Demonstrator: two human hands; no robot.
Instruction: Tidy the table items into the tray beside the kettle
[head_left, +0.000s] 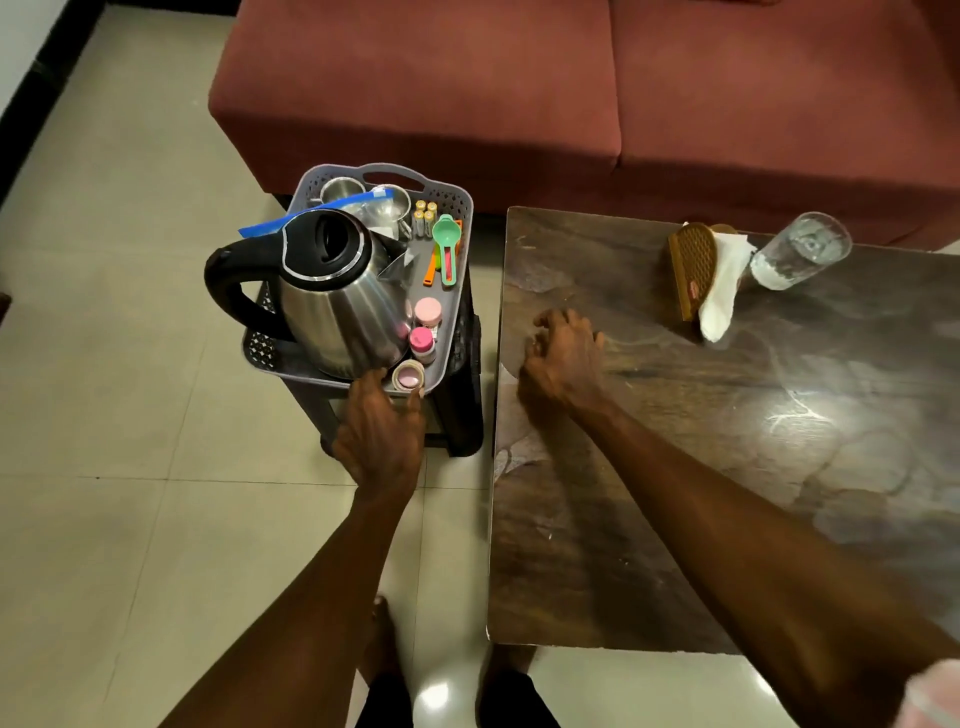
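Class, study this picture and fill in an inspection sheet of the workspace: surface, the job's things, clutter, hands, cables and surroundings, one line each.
Surface: dark wooden table, glossy, with glare.
Job's things: grey tray on a small dark stool, holding the kettle, two pink-lidded jars, a roll of tape, measuring spoons and batteries.
Clutter: on the table, a napkin holder with napkins and a drinking glass.
Hands: left hand at the tray's near edge by the tape; right hand loosely curled over the table, grip empty.
Cables: nothing seen.
Surroundings: red sofa, tiled floor.
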